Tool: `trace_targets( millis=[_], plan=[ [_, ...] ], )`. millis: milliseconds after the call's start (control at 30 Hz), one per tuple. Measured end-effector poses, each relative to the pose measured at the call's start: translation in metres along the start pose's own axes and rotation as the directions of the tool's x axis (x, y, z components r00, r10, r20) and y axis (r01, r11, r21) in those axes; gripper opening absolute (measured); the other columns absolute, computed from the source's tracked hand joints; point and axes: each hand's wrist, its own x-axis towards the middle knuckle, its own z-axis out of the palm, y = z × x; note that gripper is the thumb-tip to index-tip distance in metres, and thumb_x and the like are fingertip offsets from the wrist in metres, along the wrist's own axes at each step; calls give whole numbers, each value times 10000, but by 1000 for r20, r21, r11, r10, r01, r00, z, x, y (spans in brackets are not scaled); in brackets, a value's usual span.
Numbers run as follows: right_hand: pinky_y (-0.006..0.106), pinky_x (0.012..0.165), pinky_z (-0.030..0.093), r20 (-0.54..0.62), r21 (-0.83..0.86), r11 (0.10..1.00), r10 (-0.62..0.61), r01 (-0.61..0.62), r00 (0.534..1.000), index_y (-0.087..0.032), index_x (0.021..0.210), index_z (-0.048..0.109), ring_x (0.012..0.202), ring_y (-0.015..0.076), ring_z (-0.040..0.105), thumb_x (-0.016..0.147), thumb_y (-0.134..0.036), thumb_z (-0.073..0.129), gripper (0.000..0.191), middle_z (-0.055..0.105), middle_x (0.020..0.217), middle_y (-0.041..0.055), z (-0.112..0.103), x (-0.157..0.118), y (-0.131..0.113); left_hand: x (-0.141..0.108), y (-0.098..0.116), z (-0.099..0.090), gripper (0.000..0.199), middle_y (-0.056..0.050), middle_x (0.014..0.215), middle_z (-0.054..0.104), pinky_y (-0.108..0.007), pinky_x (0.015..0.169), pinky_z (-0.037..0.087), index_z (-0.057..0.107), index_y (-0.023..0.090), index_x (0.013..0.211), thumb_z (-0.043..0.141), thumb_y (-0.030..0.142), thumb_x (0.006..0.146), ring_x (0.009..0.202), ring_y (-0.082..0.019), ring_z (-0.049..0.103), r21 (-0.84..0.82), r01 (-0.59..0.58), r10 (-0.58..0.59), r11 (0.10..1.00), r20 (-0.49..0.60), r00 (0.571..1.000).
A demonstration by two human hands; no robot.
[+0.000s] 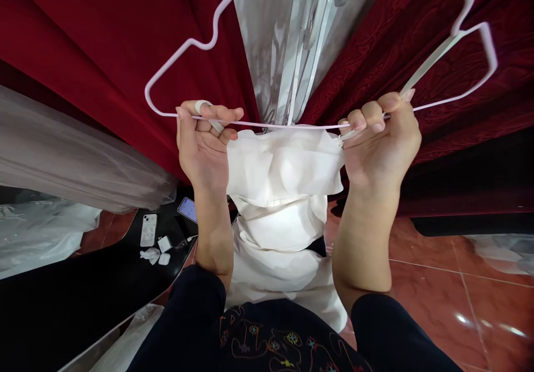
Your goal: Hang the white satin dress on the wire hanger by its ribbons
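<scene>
My left hand (204, 144) and right hand (379, 138) grip the pink hanger (275, 125), white garment (287, 166) below it. One strap (429, 64) loops over it; another strap (203, 105) seems unhooked, round my left hand, so maybe half done.

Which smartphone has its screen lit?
The smartphone partly hidden by the left forearm: its bluish screen faces up. The other, the white smartphone, lies farther left with its camera side up.

Room above hanger bar (292, 127), garment (283, 224) beneath
</scene>
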Motion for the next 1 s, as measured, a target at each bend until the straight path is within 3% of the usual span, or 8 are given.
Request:
trace_targets(
  millis=[133,267,367,500,633,733,833,1000],
  plan=[
    [199,530,477,-5,-64,996,-65,65,998,-202,783,524,551,71,571,754,-394,778,319,417,535,-93,-2,-4,0,-3,6,7,441,10,609,501,-211,421,427,528,219,774,472,541,1070,612,-153,658,-59,-28,29,998,12,1000],
    [218,423,392,-28,-370,921,-146,125,989,-176,882,649,502,94,586,757,-382,744,260,648,678,-19,-11,-6,-1,-4,8,8,501,16,601,449,-190,366,375,484,216,742,490,628,1027,568,-140,614,-38,-50,50,998,-22,999],
    [222,370,280,-29,-585,785,-269,202,963,-150,693,648,392,74,473,842,-415,663,304,625,595,18,-17,-7,-6,-6,8,8,503,14,603,446,-185,363,370,493,206,738,536,629,1006,569,-145,621,-82,-35,35,996,3,999],
    [230,341,308,-31,-715,659,-365,235,930,-143,503,593,352,108,486,890,-387,572,458,535,457,45,-19,-8,-20,-9,8,8,462,10,600,451,-181,354,359,516,193,741,554,548,1034,574,-153,638,-162,-12,18,987,38,999],
    [272,353,464,-68,-715,677,-315,174,947,-158,473,561,403,170,596,886,-327,521,448,630,533,96,-20,-3,-33,-10,10,6,454,5,595,449,-193,346,363,497,209,732,548,540,1039,568,-167,636,-123,-5,9,992,33,999],
    [252,383,519,-134,-723,670,-375,168,917,-174,475,532,433,148,617,882,-274,502,421,600,496,43,-24,10,-39,-11,12,6,444,2,600,441,-200,357,375,499,216,731,541,527,1045,580,-178,647,-80,-5,8,997,34,999],
    [146,354,426,-235,-689,706,-431,163,871,-170,502,494,440,80,583,851,-186,523,351,528,470,-26,-28,30,-42,-13,13,7,432,0,604,448,-196,371,374,507,214,732,533,500,1056,595,-180,659,-88,-25,27,996,26,999],
    [104,315,286,-321,-490,865,-292,105,901,-170,617,493,418,27,448,827,-47,434,250,441,517,-44,-24,49,-46,-14,9,8,441,-6,609,466,-208,378,378,527,215,735,598,554,1008,612,-198,670,-106,-33,38,994,38,999]
  ],
)
